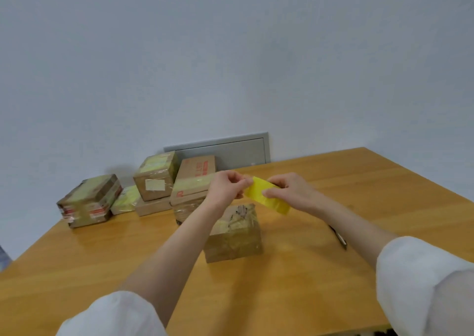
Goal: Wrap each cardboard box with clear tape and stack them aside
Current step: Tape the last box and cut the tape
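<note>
Right grip (289,192) curls round a yellowish roll of tape (266,198), held in the air above the cardboard box (234,235) that stands on the wooden surface (372,194). The left grip (225,186) pinches at the roll's edge, apparently working the free end loose. Taped boxes (154,179) sit stacked at far left. The next move likely calls for peeling a length free and pressing it onto the box without letting it fold on itself.

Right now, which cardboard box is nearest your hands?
The lone box standing by itself in the middle, just below the left hand and right hand holding the yellow tape roll. The other boxes are clustered at the far left.
</note>
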Tool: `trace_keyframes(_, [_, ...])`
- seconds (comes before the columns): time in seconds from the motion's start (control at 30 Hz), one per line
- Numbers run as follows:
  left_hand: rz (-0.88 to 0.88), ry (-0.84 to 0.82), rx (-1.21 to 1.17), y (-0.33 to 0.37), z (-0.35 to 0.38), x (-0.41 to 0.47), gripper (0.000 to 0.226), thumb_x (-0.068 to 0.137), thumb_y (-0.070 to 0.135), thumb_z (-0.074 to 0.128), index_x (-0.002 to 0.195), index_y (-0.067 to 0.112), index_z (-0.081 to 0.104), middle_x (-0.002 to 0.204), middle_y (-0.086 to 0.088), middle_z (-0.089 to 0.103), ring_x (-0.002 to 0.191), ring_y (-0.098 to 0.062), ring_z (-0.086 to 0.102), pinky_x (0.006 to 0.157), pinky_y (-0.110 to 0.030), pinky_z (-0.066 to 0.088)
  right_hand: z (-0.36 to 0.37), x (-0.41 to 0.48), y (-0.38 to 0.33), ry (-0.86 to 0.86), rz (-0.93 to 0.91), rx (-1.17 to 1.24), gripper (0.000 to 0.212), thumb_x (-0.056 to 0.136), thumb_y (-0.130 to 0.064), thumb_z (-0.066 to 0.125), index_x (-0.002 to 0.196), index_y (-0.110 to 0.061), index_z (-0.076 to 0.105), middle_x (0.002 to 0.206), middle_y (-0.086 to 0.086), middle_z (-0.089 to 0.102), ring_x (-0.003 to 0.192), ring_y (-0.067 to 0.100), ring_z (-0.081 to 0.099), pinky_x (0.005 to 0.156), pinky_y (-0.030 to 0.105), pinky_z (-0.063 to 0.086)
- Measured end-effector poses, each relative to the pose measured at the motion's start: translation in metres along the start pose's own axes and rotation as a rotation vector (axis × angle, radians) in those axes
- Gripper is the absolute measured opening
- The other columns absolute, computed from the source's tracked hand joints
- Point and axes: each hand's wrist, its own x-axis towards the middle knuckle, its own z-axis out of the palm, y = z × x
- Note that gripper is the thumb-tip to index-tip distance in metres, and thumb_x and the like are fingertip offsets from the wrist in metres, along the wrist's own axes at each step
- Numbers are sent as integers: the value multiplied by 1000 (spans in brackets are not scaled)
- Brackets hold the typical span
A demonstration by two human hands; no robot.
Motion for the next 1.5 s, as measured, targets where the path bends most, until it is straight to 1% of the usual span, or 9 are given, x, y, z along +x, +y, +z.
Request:
trace_keyframes(0.17, [-80,53,-83,-3,-22,-9,21,89,23,66,74,10,63,66,-4,62,62,-15,58,57,-24,51,0,1,-19,-20,38,111,43,88,-43,64,91,0,69,77,3,62,71,12,53,65,27,41])
trace_keyframes(0.33, [-115,68,-186,-10,-40,-23,20,90,21,65,75,8,65,63,-3,61,57,-13,56,55,-23,52,-2,2,-24,-86,93,236,22,89,-40,61,97,-21,70,101,4,67,98,23,62,90,40,50])
trace_keyframes(0.57, [-129,172,-210,-21,-57,-41,19,90,19,66,75,8,62,64,-2,58,56,-10,51,52,-19,47,-11,8,-30,-196,67,-25,26,87,-49,61,92,-25,67,95,-1,69,88,13,63,72,22,46])
trace_keyframes(0.7, [-165,242,-244,-27,-71,-39,18,88,21,67,86,3,64,69,-3,58,58,-11,51,49,-17,46,-16,16,-28,-201,54,-217,46,87,-53,60,95,-9,72,94,12,70,80,18,64,68,24,47])
trace_keyframes(0.8, [-186,272,-239,-30,-79,-37,23,88,22,68,93,-1,67,71,-3,58,59,-10,52,48,-16,45,-17,21,-28,-224,69,-292,41,86,-55,59,93,-16,71,87,4,71,78,17,69,66,24,51])
trace_keyframes(0.97, [-236,346,-281,-36,-87,-39,15,88,21,67,86,6,66,67,0,59,56,-9,49,49,-18,42,-16,34,-17,-175,96,-511,57,80,-66,59,68,-11,62,64,-1,56,62,18,54,60,34,43])
trace_keyframes(1.13, [-296,311,-291,-56,-95,-44,16,87,21,69,84,6,68,64,1,54,52,-9,42,49,-19,40,-20,30,-5,-271,165,-363,50,87,-57,58,63,-14,61,58,-1,55,53,12,50,60,24,40])
trace_keyframes(1.27, [-306,324,-252,-66,-88,-47,17,87,21,69,80,5,68,64,0,56,53,-10,44,48,-20,42,-11,35,3,-225,181,-461,49,84,-54,65,54,-17,53,53,-3,48,51,14,45,59,29,37])
trace_keyframes(1.5, [-345,334,-210,-78,-83,-50,17,89,18,66,83,2,67,65,-2,54,56,-11,43,48,-20,41,5,36,2,-159,269,-620,46,76,-53,68,89,-9,73,86,4,71,81,21,66,72,34,52])
